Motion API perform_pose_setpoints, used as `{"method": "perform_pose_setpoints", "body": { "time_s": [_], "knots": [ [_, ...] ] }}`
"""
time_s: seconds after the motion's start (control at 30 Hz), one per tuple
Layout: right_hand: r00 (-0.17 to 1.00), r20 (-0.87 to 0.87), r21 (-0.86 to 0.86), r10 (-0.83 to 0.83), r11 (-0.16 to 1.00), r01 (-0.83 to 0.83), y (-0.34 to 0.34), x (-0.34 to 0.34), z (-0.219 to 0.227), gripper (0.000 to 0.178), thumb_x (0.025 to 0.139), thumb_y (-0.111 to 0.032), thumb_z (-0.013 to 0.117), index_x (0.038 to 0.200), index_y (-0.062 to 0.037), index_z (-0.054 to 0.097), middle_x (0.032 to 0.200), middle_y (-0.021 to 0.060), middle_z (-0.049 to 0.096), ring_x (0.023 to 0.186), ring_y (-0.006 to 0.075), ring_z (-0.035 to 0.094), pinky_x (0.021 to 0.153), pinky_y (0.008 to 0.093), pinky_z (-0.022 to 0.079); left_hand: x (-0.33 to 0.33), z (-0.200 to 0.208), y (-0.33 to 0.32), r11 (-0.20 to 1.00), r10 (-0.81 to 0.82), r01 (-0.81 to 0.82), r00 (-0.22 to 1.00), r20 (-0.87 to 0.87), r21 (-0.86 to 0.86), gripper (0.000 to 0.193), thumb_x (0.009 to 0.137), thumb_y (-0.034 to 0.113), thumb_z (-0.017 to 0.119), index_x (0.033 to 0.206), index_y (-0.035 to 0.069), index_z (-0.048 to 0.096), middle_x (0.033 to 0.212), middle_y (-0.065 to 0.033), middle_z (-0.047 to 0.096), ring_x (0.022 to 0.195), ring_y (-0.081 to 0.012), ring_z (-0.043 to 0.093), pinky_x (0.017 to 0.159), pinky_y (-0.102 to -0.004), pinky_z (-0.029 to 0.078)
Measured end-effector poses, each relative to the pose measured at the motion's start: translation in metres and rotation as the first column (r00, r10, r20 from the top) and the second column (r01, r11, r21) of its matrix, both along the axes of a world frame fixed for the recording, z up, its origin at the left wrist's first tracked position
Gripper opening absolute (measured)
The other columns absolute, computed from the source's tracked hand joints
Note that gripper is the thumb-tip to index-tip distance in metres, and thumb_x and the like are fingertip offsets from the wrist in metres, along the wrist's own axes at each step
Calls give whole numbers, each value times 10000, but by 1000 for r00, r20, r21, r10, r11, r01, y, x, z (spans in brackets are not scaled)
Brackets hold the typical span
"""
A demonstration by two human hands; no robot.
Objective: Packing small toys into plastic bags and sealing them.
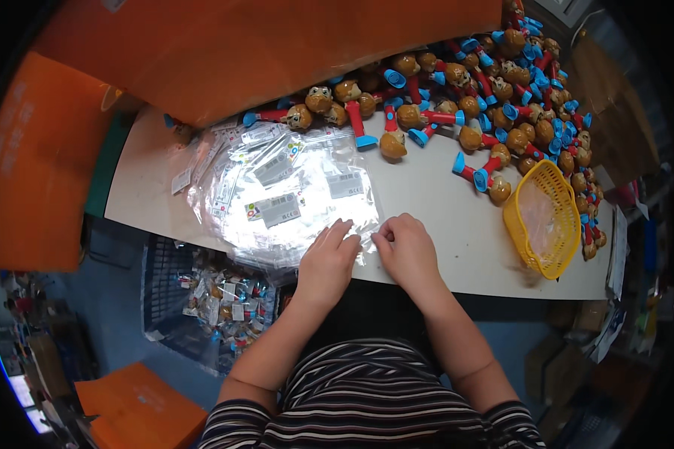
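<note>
A spread heap of clear plastic bags (307, 232) with grey printed labels lies on the white table in front of me. My left hand (328, 262) rests on the near edge of the heap, fingers stretched out over the film. Just to its right, my right hand (408, 251) has its thumb and forefinger pinched at the corner of a bag, the other fingers curled in. Beyond both hands lie many small toy figures (393, 146) with round brown heads, red bodies and blue bases. They are piled thickly along the back and right of the table.
A yellow plastic basket (513, 217) stands tilted on the table at the right. Orange panels (277, 52) border the back and left. Below the table's left edge, a blue crate (161, 299) holds several bagged figures. An orange box (138, 404) is at lower left.
</note>
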State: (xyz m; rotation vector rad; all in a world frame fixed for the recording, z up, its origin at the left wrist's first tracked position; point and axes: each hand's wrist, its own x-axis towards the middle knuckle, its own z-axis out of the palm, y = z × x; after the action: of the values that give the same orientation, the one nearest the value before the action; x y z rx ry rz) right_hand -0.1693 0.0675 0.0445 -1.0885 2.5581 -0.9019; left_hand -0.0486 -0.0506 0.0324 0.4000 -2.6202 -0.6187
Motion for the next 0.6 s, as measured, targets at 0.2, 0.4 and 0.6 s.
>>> {"method": "perform_pose_setpoints", "body": {
  "time_s": [0.2,0.4,0.6],
  "knots": [
    [905,400,-179,-146,956,233,18,-10,13,305,907,-256,695,891,47,671,774,139,668,668,228,645,636,310,512,-2,13,0,925,131,-145,989,62,352,133,818,96,718,917,36,650,1156,-144,643,1069,-344,627,846,-392,535],
    [771,618,-85,-151,963,257,22,-7,22,443,997,-396,577,989,39,664,762,64,660,671,101,616,617,235,502,-19,-1,-1,990,67,-59,996,-54,128,139,807,110,726,889,35,642,1093,-155,607,997,-355,595,847,-438,489],
    [546,826,-117,-141,905,410,27,-9,14,477,1004,-405,556,1051,60,652,868,108,691,726,158,666,698,273,552,-20,16,5,936,112,-40,976,-187,350,110,817,91,719,889,44,650,1049,-139,608,941,-338,605,798,-405,488]
  ]
}}
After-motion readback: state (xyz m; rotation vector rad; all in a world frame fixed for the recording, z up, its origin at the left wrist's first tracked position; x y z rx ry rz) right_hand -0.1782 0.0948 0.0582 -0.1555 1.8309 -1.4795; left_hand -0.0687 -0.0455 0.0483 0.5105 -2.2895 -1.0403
